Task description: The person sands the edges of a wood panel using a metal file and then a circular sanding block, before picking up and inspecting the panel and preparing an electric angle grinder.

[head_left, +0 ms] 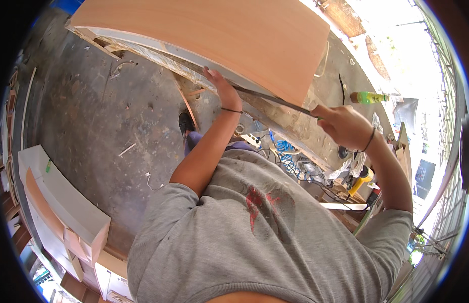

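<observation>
A wide panel with a tan wood-grain face (219,35) lies across the upper middle, its pale long edge turned toward me. Along that edge runs a long, flat, dark file (275,99). My right hand (340,123) is closed around its near right end, where a bit of green handle shows. Over the file's other end, against the panel's edge, my left hand (227,93) presses down with the fingertips showing past it. Most of the left fingers are hidden from view, as is the end of the file beneath them.
Beside the right arm are a yellow power tool (362,180), blue cable (287,151) and a white power strip (251,140). A green bottle (370,97) lies beyond the right hand. White cabinet parts (62,187) stand at left on the stained concrete floor (118,106).
</observation>
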{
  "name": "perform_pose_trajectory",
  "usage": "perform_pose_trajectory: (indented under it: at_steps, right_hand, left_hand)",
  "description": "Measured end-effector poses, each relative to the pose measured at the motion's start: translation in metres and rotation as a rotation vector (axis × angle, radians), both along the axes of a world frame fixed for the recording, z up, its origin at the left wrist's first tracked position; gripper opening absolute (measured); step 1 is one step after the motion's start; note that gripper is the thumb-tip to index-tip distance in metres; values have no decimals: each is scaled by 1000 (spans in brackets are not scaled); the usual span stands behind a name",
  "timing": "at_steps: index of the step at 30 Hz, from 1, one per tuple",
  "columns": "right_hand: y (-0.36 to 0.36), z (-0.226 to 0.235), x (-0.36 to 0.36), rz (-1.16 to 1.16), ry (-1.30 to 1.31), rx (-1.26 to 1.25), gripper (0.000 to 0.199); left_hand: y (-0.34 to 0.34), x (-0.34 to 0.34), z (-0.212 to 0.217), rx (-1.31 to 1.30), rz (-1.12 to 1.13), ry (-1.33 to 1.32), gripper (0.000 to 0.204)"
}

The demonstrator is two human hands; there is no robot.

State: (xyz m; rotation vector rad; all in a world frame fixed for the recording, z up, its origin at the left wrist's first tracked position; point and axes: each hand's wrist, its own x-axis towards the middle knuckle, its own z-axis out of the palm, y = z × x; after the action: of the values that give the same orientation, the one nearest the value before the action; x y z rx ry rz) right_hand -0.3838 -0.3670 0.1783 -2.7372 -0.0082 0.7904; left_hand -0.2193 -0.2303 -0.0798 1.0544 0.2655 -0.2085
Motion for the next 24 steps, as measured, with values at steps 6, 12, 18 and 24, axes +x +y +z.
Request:
perform_pose_trajectory:
  at_steps: [6,12,18,24]
  right_hand:
    - [-3,0,-3,-91,10,59,21]
    - [-4,-7,-16,-71,-19,27,21]
    - [-10,53,-21,-223,-76,117,21]
    - [-13,46,-80,-589,-228,402,27]
  left_hand:
    - [8,7,3,-19,-114,-310,81]
    - [13,-11,16,17,-112,-70,83]
    - [43,-5,61,317,-102,-596,81]
    - [71,22,75,965,-432,-1555,69]
